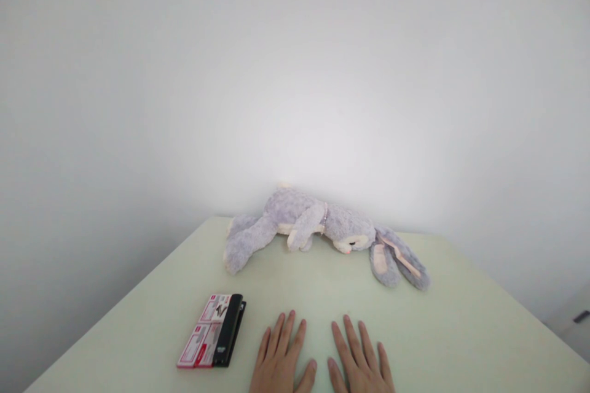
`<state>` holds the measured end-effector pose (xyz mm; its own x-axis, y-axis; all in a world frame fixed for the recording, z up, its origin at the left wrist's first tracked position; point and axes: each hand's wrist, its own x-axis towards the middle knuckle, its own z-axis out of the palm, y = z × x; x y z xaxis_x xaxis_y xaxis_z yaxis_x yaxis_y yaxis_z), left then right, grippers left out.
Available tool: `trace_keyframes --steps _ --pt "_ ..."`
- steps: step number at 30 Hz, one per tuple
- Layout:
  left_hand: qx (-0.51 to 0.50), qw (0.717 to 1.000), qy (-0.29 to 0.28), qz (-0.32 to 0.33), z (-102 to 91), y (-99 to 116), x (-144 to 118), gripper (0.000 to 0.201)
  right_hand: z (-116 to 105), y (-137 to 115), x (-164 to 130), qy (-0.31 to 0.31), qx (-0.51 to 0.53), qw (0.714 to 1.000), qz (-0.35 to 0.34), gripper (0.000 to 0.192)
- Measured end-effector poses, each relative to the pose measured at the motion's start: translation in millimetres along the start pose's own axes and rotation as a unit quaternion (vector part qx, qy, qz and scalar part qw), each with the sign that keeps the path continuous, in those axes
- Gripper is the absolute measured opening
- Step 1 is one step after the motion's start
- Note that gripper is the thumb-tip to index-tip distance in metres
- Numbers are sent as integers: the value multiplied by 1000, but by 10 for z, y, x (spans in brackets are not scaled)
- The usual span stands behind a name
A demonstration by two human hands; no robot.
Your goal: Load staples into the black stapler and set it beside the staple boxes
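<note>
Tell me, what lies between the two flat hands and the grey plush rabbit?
Nothing: in the head view, only bare pale green table separates the hands, left and right, from the grey plush rabbit.

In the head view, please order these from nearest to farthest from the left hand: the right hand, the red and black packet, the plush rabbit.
From the left hand:
1. right hand, just beside it.
2. red and black packet, on its other side.
3. plush rabbit, at the table's far edge.

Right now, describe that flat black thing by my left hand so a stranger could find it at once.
On the pale green table, look at the near left part, just left of the flat-lying left hand. There lies a slim black stapler with red-and-white staple boxes against its left side. It is the only dark, hard object; the grey plush rabbit lies farther back.
</note>
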<state>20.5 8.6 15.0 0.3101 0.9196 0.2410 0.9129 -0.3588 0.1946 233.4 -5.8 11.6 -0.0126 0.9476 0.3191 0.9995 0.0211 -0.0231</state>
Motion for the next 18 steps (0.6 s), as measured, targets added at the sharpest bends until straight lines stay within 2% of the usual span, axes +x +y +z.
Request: trace_keyframes --steps 9,18 --pt "-18 1000 0 -6 -29 11 0 66 39 -21 1 13 -8 1000 0 58" --pt "-12 1000 -20 -11 32 -1 29 68 99 -25 18 16 -6 1000 8 58"
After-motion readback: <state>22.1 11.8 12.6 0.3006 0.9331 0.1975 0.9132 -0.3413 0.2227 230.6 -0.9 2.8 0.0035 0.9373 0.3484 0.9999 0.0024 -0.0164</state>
